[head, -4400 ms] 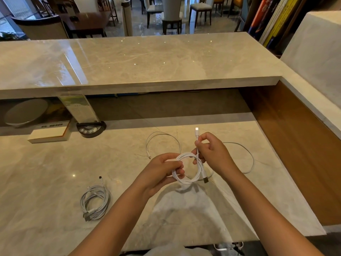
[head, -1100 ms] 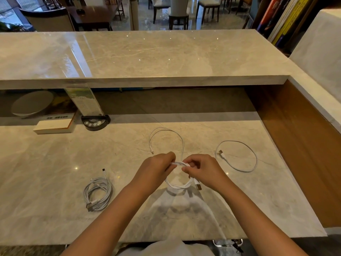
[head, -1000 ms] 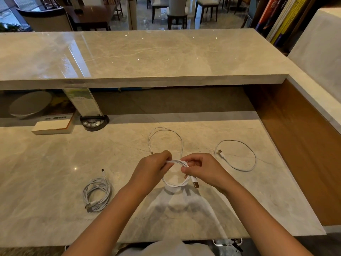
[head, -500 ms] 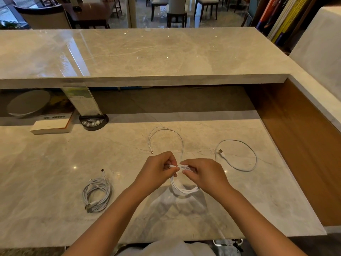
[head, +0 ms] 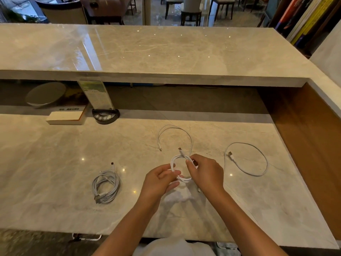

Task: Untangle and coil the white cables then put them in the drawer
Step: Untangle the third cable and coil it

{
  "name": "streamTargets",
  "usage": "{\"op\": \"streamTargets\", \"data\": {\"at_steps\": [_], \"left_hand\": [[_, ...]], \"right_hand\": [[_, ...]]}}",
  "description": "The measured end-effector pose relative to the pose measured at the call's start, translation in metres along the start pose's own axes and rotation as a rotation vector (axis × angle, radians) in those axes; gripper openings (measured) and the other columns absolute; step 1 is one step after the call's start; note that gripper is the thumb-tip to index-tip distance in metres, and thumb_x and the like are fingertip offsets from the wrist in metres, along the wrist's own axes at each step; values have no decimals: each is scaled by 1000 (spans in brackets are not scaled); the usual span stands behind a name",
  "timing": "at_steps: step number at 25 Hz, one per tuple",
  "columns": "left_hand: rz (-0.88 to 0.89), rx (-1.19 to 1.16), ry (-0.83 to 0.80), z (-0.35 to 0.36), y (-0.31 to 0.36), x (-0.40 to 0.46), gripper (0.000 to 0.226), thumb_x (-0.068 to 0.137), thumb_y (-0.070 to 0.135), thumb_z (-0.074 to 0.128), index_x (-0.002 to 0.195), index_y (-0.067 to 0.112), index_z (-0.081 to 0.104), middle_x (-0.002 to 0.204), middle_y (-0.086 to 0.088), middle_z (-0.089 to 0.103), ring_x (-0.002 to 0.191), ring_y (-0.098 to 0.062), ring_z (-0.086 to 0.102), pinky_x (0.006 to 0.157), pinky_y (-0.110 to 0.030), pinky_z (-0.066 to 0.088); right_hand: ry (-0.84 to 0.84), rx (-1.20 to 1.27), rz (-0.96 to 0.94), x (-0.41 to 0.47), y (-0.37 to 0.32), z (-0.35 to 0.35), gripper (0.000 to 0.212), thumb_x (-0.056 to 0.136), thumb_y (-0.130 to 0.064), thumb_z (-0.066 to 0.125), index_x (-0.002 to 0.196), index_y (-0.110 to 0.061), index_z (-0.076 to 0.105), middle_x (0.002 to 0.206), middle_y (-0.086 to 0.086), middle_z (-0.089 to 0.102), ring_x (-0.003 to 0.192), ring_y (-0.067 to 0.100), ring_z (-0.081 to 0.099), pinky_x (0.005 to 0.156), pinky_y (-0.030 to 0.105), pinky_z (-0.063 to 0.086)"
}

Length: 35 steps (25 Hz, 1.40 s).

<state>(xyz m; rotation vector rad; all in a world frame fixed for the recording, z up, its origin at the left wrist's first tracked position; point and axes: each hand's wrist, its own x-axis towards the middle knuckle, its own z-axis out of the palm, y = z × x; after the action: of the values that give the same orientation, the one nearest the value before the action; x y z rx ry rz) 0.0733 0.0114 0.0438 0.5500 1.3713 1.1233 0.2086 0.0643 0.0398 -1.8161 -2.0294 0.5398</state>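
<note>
Above the middle of the marble desk (head: 55,191), a small coil of white cable (head: 177,159) hangs between both hands. My left hand (head: 158,182) pinches its left side and my right hand (head: 206,172) grips its right side. One plug end sticks up past the coil's top. A loose thin white cable (head: 175,130) arcs on the desk just beyond the hands. Another loose white cable (head: 258,159) forms a ring to the right. A finished grey-white coil (head: 106,185) lies to the left. No drawer is in view.
A raised marble counter (head: 147,52) runs across the back. Beneath its overhang stand a black button device with a leaflet holder (head: 105,115), a white box (head: 65,118) and a round pale dish (head: 46,95). A wooden side panel (head: 313,145) closes the right.
The hands have drawn slightly apart and turned the coil, so it now shows as an open ring with a plug end poking up. The cables lying on the desk have not moved.
</note>
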Motion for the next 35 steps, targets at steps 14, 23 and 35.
{"op": "streamTargets", "data": {"at_steps": [14,23,35], "left_hand": [[1194,1334,260,-134,-46,-24,27,85,18,62,112,17,59,116,-6,66,114,-21,53,73,-31,58],[1074,1443,352,-223,-11,-30,24,91,23,54,105,10,68,109,-9,71,105,-27,65,70,-35,59],[792,1646,-177,-261,-20,4,63,92,61,31,144,26,33,154,-13,23,143,-28,18,108,-38,29]], "right_hand": [[-512,399,-17,6,-74,51,21,83,-13,60,66,-7,70,58,2,70,39,9,59,56,27,55],[-722,626,47,5,-144,94,10,85,-16,66,85,-7,69,69,12,70,57,22,68,66,32,59],[-624,648,372,-16,-143,139,6,84,-15,66,84,-16,60,71,8,70,53,12,63,54,22,53]]}}
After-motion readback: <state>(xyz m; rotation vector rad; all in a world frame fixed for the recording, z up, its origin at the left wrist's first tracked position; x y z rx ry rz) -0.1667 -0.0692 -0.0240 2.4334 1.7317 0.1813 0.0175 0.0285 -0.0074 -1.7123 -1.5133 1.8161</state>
